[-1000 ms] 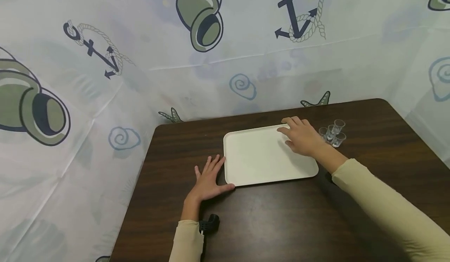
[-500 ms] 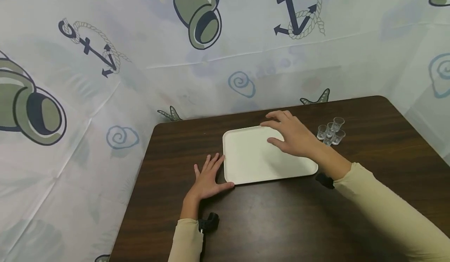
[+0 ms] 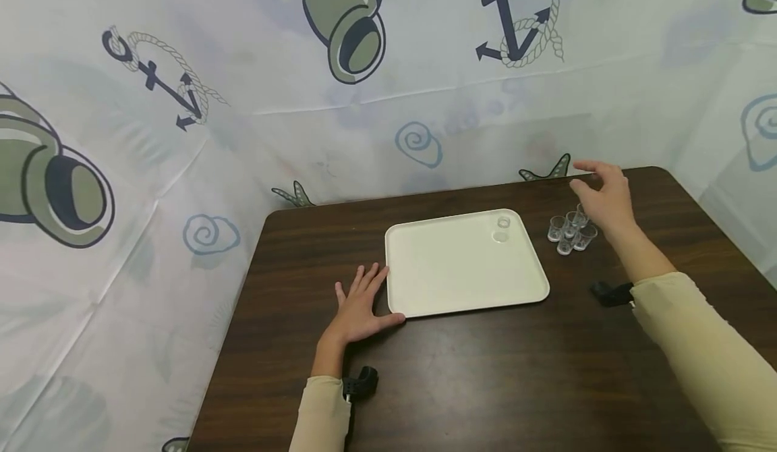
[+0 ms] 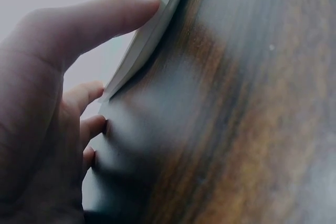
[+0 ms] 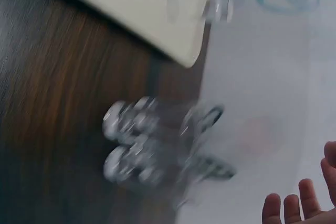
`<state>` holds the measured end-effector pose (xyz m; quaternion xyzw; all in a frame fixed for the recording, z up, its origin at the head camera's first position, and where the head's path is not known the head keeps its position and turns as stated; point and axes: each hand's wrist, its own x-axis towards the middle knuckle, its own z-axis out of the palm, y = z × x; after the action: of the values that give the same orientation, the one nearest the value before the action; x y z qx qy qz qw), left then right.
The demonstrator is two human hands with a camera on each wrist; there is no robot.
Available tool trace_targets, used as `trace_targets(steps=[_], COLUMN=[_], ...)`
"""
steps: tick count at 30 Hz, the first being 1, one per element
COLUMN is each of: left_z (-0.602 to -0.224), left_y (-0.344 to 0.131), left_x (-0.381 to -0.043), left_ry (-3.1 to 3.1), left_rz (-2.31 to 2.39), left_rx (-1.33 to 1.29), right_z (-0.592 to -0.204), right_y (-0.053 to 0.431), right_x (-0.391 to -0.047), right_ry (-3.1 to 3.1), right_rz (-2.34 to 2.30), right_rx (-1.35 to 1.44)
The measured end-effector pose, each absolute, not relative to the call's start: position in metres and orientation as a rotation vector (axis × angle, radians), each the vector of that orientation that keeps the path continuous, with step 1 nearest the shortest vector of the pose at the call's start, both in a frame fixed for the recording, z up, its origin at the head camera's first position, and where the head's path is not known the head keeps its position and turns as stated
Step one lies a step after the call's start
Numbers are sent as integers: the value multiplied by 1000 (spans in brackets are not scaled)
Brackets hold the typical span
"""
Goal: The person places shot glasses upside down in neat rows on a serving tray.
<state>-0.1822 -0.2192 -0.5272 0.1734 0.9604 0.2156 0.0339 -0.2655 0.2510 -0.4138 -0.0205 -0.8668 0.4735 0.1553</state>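
A cream rectangular tray [image 3: 455, 270] lies on the dark wooden table. My left hand [image 3: 355, 316] spreads its fingers at the tray's left side. In the left wrist view, its thumb [image 4: 126, 17] rests along the tray's edge. One small clear shot glass [image 3: 500, 229] stands near the tray's far right corner. My right hand [image 3: 610, 202] hovers beside and over a cluster of several similar shot glasses [image 3: 568, 233], thumb and index finger apart and nothing between them. The hand partly covers the rearmost glass.
The wooden table [image 3: 473, 378] has a rounded far right corner. Behind it hangs a white cloth [image 3: 340, 148] printed with anchors and shells. A black device [image 3: 362, 383] sits at the left wrist and another [image 3: 610, 293] at the right wrist.
My right hand has moved from over the tray, first leftward, then right to the glass cluster. The glass on the tray now shows. My left hand has stayed put.
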Motion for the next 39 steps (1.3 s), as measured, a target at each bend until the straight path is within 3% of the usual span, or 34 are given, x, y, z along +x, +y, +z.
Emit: trace_targets(steps=[6,19,39], left_z=[-532,-530,-530], left_y=[-218,-215,-215], left_x=[-179,-178,-181], left_ry=[2945,2943,2959], left_rz=[649,644,637], left_rx=[518,524,508], right_z=[-445,-501,-511], right_y=[293,336,334], right_x=[-272,-266,-280], right_ry=[-2509,-2709,-2841], right_rz=[1604,1764,1558], right_rx=[-329,-192,-117])
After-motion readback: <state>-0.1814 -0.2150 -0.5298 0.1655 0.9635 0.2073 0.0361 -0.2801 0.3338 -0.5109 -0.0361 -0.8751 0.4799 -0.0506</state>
